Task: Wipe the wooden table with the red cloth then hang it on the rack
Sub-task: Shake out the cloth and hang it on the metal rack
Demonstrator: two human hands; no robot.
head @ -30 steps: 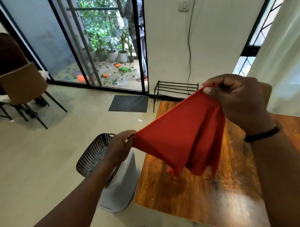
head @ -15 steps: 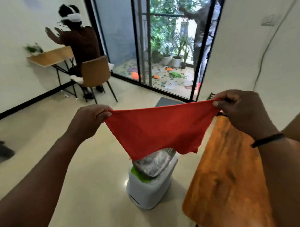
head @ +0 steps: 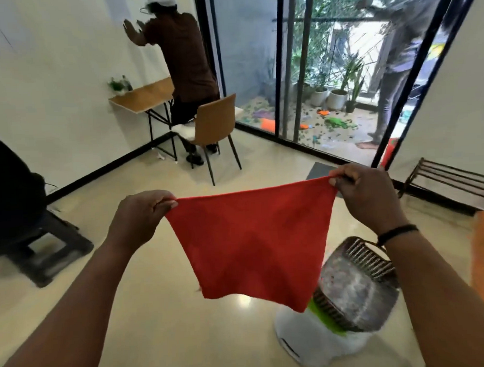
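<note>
Looks like I'm on the hanging part now, holding the red cloth (head: 251, 246) stretched out flat in mid-air over the floor, near the white bin (head: 317, 342) at lower right, so my guess is the next move is carrying it to the black rack (head: 452, 176) by the far right wall and draping it evenly over a bar. My left hand (head: 139, 214) has its fingers pressed together, pinching the cloth's top left corner, and my right hand (head: 369, 195) pinches the top right corner the same way, with the rest hanging loose below.
</note>
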